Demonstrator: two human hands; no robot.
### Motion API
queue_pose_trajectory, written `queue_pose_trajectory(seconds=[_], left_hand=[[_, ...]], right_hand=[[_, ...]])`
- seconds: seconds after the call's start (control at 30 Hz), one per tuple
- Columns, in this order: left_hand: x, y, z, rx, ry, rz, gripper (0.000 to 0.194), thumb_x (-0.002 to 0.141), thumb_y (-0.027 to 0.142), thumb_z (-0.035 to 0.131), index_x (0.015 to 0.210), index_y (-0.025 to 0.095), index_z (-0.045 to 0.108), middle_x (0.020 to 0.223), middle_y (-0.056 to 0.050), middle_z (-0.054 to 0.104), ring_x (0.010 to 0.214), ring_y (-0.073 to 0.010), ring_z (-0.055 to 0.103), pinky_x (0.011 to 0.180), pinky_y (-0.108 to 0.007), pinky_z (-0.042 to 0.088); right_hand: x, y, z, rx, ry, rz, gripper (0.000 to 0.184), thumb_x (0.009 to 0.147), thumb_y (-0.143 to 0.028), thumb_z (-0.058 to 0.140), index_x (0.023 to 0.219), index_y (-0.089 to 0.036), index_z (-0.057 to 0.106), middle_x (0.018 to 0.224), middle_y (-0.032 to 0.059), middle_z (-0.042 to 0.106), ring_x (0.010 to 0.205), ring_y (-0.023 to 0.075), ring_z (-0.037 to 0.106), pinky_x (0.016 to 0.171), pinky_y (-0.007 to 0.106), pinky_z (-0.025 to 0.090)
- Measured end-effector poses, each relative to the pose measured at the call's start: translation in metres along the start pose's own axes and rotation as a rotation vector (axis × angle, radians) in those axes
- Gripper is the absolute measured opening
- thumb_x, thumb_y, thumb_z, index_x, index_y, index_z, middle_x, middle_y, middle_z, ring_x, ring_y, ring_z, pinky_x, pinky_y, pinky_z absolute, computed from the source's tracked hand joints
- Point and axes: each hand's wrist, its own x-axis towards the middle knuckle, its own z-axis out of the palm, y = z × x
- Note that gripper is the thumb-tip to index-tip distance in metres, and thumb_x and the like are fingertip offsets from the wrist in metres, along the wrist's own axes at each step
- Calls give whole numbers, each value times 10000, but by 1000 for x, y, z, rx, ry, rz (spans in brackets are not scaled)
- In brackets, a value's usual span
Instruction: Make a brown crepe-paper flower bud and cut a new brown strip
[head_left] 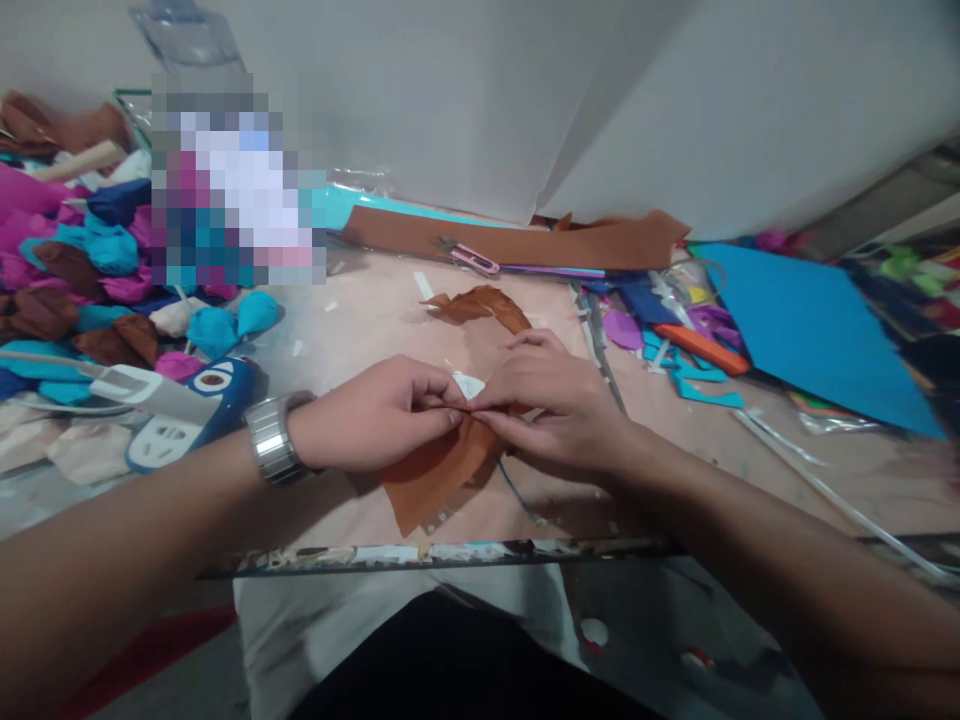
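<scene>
My left hand (390, 415), with a metal watch (274, 437) on its wrist, pinches a gathered edge of brown crepe paper (435, 475). Close beside it, my right hand (551, 400) pinches the same edge, the fingertips of both hands almost meeting. A flat flap of the paper hangs below my fingers toward the table's front edge. Just beyond the fingertips shows a small white crumpled bit (469, 385); what it belongs to is hidden. Another twisted brown strip (480, 305) curves behind my right hand, and whether it joins the held paper cannot be seen.
Wrapped paper bundles (112, 245) in several colours pile up at the left, near a blue-and-white power strip (187, 410). Pink-handled snips (474, 258) lie on a long brown sheet (525, 240) at the back. An orange cutter (701, 348) and a blue sheet (817, 330) are at the right.
</scene>
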Motion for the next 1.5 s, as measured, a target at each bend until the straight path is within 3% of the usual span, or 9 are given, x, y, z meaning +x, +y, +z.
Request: queue_pose_trajectory(seconds=[0.2, 0.53, 0.8, 1.1, 1.3, 1.5], left_hand=[[2, -3, 1, 16, 45, -11, 357, 985, 478, 626, 872, 154, 725, 724, 19, 604, 662, -115, 462, 607, -235, 364], [2, -4, 1, 75, 81, 37, 275, 984, 382, 620, 877, 154, 731, 753, 4, 672, 683, -120, 537, 638, -234, 414], [-3, 2, 6, 277, 199, 126, 263, 1001, 329, 596, 868, 161, 748, 729, 13, 685, 671, -124, 560, 643, -247, 406], [-5, -3, 11, 716, 335, 315, 262, 1029, 297, 554, 882, 187, 741, 711, -6, 717, 604, -133, 584, 609, -262, 357], [-3, -8, 12, 849, 347, 356, 313, 1056, 308, 513, 845, 193, 714, 713, -9, 724, 610, -142, 609, 600, -267, 354], [-2, -10, 13, 898, 326, 356, 348, 1096, 358, 464, 931, 212, 733, 814, -4, 776, 690, -150, 666, 638, -267, 381]], right_hand=[[-1, 1, 0, -50, 2, -39, 51, 950, -193, 727, 967, -237, 747, 829, -5, 752, 803, 157, 697, 1031, 443, 448], [-1, 0, 0, -75, -30, 20, 52, 967, -241, 684, 942, -243, 730, 904, 31, 753, 910, 209, 676, 950, 434, 471], [3, -6, 0, -73, -49, 114, 57, 974, -237, 657, 930, -229, 692, 884, 39, 745, 958, 234, 622, 975, 437, 465], [4, -9, -1, -4, -56, 238, 53, 947, -208, 686, 898, -226, 691, 918, 40, 738, 1052, 251, 610, 1003, 448, 446], [4, -11, -2, 41, -117, 291, 66, 951, -197, 653, 890, -222, 662, 949, 47, 685, 1103, 254, 589, 1034, 453, 426], [7, -14, -3, 61, -190, 319, 106, 962, -181, 575, 866, -211, 609, 992, 64, 655, 1105, 257, 572, 1032, 466, 409]])
